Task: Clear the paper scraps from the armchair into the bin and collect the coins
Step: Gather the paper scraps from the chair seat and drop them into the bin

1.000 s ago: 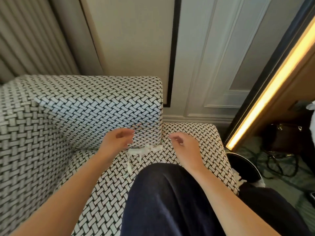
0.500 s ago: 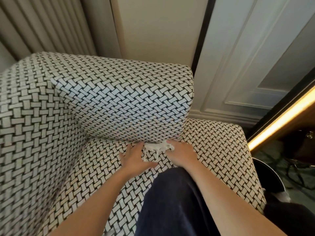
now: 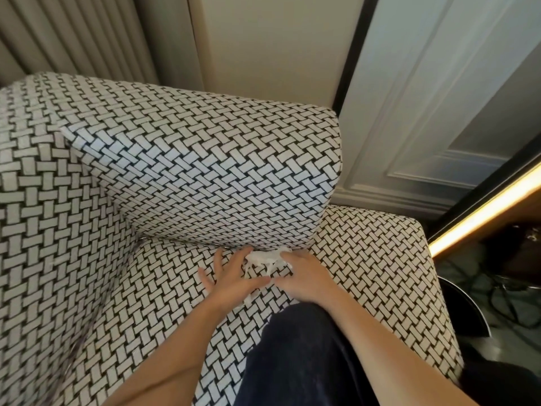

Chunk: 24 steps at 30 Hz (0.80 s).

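Knee: a leg in dark cloth is set on the armchair seat, between the two forearms.
Left hand: the left hand is laid flat on the seat with fingers spread and straight; nothing is held in it.
Right hand: the right hand is placed palm down, thumb stretched leftward; its fingertips are hidden at the paper, so whether anything is pinched cannot be told.
Paper scraps: one white bunch of paper scraps is lodged in the crease where the seat meets the back cushion, between the two hands.
Key relation: the bunch is stretched along the crease from left to right, with thin strips trailed toward the person. It is touched by the right hand's fingers and lies just beside the left thumb, so the right hand is judged the nearer for a grasp.
Bin: one dark bin is seen on the floor, right of the chair, nearer the right hand.
Coins: none can be made out.
Count: two hands, one bunch, one bin.
Beyond: a curtain is hung behind the chair.
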Each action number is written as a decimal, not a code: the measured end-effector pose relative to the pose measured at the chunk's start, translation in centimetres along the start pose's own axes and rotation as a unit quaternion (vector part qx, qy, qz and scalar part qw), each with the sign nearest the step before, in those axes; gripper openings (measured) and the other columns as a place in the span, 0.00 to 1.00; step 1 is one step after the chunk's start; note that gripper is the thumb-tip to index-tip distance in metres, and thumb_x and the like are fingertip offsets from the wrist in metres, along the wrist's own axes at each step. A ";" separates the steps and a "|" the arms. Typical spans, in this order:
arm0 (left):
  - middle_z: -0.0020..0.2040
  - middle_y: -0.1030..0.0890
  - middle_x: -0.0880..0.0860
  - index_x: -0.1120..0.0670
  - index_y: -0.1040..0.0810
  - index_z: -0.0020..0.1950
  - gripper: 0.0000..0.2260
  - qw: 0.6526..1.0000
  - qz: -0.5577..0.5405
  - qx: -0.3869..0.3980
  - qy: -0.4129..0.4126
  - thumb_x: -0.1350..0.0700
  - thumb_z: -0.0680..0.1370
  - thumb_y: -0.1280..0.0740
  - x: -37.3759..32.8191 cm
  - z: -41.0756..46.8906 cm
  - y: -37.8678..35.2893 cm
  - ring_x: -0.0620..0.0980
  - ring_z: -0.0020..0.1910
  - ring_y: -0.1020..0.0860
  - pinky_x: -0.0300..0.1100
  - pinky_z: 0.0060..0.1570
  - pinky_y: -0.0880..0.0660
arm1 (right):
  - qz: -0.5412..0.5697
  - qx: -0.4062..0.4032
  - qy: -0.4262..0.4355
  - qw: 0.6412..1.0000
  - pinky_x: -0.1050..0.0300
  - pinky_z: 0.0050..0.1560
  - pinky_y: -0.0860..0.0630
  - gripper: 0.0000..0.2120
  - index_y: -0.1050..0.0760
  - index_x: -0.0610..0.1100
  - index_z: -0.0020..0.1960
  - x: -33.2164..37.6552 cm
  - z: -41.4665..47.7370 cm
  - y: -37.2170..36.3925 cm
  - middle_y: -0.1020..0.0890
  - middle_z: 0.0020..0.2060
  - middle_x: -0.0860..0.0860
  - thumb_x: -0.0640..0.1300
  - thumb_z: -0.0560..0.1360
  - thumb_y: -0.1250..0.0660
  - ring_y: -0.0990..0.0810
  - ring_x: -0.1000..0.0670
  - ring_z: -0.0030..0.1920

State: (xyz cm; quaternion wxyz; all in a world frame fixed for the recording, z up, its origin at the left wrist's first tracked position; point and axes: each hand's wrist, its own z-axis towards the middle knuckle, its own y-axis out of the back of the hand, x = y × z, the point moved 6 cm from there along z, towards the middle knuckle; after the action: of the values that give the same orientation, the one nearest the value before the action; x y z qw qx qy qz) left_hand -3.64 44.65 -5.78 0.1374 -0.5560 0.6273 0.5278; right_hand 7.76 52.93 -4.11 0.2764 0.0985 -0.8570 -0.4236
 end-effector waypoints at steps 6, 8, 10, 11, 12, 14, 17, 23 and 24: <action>0.77 0.56 0.47 0.40 0.39 0.71 0.27 1.000 -0.008 -0.007 0.004 0.48 0.74 0.32 -0.4 -0.4 0.3 0.44 0.72 0.70 0.52 0.64 0.78 | 0.050 -0.016 0.029 0.998 0.57 0.70 0.42 0.31 0.41 0.43 0.75 0.4 -0.7 0.7 0.40 0.74 0.48 0.47 0.75 0.36 0.40 0.48 0.73; 0.77 0.59 0.48 0.42 0.43 0.74 0.31 1.000 -0.005 -0.001 0.017 0.46 0.74 0.33 -0.3 -0.4 0.3 0.44 0.71 0.71 0.52 0.64 0.78 | 0.068 -0.029 0.044 0.996 0.60 0.67 0.38 0.28 0.38 0.43 0.74 0.6 -0.9 1.0 0.37 0.73 0.48 0.46 0.76 0.37 0.36 0.49 0.70; 0.77 0.60 0.47 0.42 0.45 0.74 0.32 1.000 0.001 0.002 0.018 0.45 0.74 0.33 -0.3 -0.3 0.1 0.44 0.71 0.71 0.52 0.64 0.78 | 0.082 -0.027 0.070 0.994 0.69 0.54 0.30 0.24 0.33 0.44 0.71 1.1 -1.1 1.1 0.30 0.68 0.48 0.45 0.76 0.37 0.28 0.50 0.63; 0.77 0.59 0.47 0.42 0.44 0.74 0.32 1.000 -0.001 0.002 0.018 0.45 0.74 0.33 -0.3 -0.3 0.1 0.44 0.71 0.71 0.51 0.63 0.78 | 0.089 -0.020 0.083 0.992 0.69 0.49 0.28 0.21 0.31 0.45 0.70 1.4 -1.2 1.0 0.26 0.64 0.48 0.44 0.76 0.37 0.24 0.49 0.58; 0.77 0.59 0.47 0.42 0.44 0.74 0.31 1.000 -0.005 0.001 0.019 0.45 0.74 0.33 -0.2 -0.3 0.1 0.44 0.71 0.71 0.51 0.63 0.78 | 0.095 -0.013 0.094 0.991 0.65 0.48 0.25 0.19 0.28 0.45 0.67 1.5 -1.2 0.9 0.23 0.61 0.48 0.43 0.77 0.37 0.21 0.48 0.54; 0.77 0.59 0.47 0.40 0.41 0.72 0.30 1.000 -0.005 -0.003 0.015 0.47 0.73 0.32 0.1 -0.1 -0.1 0.43 0.71 0.72 0.52 0.63 0.79 | 0.108 -0.011 0.110 0.988 0.63 0.49 0.24 0.14 0.23 0.47 0.61 1.6 -1.3 0.9 0.21 0.57 0.49 0.43 0.76 0.37 0.20 0.50 0.50; 0.76 0.47 0.44 0.35 0.33 0.60 0.22 1.000 -0.006 -0.007 -0.007 0.50 0.71 0.30 0.2 0.3 -0.2 0.41 0.72 0.69 0.53 0.63 0.80 | 0.144 -0.059 0.104 0.982 0.64 0.46 0.25 0.06 0.23 0.50 0.49 1.2 -1.3 1.5 0.28 0.54 0.49 0.41 0.74 0.35 0.25 0.52 0.47; 0.72 0.40 0.35 0.34 0.26 0.52 0.18 1.000 -0.012 -0.001 -0.023 0.52 0.68 0.27 0.3 0.5 -0.1 0.41 0.73 0.65 0.53 0.62 0.80 | 0.145 -0.014 0.055 0.988 0.50 0.67 0.35 0.31 0.35 0.57 0.67 0.2 -0.3 0.2 0.38 0.67 0.48 0.39 0.68 0.30 0.37 0.45 0.67; 0.72 0.40 0.35 0.35 0.24 0.50 0.16 1.000 -0.015 0.000 -0.023 0.53 0.68 0.27 0.3 0.5 -0.1 0.41 0.73 0.65 0.53 0.61 0.80 | 0.115 0.002 0.058 0.992 0.49 0.70 0.41 0.36 0.39 0.57 0.71 0.2 -0.1 -0.1 0.39 0.70 0.49 0.41 0.67 0.30 0.41 0.45 0.70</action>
State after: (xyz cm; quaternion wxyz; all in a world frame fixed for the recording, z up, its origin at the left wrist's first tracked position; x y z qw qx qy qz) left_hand -3.89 44.89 -6.29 0.1597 -0.5527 0.6154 0.5388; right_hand 7.64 52.72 -4.06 0.3727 0.0239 -0.8458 -0.3811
